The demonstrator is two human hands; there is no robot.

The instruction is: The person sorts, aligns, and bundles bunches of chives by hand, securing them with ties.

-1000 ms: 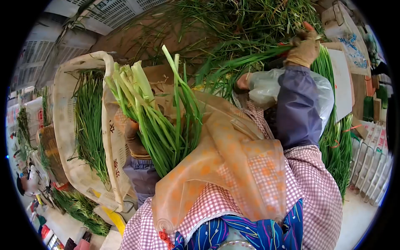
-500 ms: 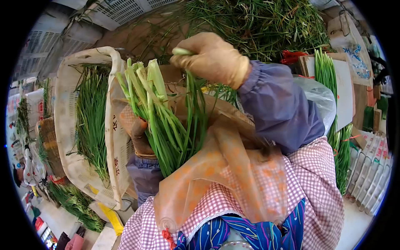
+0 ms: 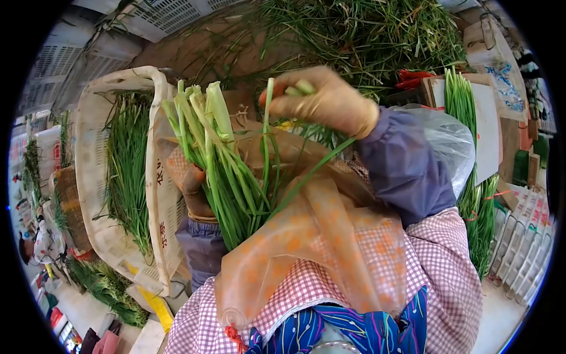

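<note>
we look down on two gloved hands working with long green stems. our left hand [image 3: 197, 194] has its grip wrapped, as far as we can tell, around the near side of a thick bunch [image 3: 230, 171]; some fingers are hidden behind it. the bunch leans against a see-through, orange-spotted apron [image 3: 330, 197], pale cut ends up, seemingly so the lap bears its weight and the ends face our other grip. our right hand [image 3: 321, 100], a little blurred, is up and to the right of the left grip, clenched on a few pale stalks [image 3: 303, 87]; a single upright stem stands at its fingertips, though we cannot tell whether it is pinched. just left of the left grip sits a white crate [image 3: 154, 183] with long leaves [image 3: 128, 171] laid lengthwise, probably to keep them straight. beyond the right grip lies a loose, tangled heap of greens [image 3: 365, 41]; to its right, a neat bundle [image 3: 460, 103] lies over a pale board [image 3: 486, 130], red bands apparently holding its stems together.
</note>
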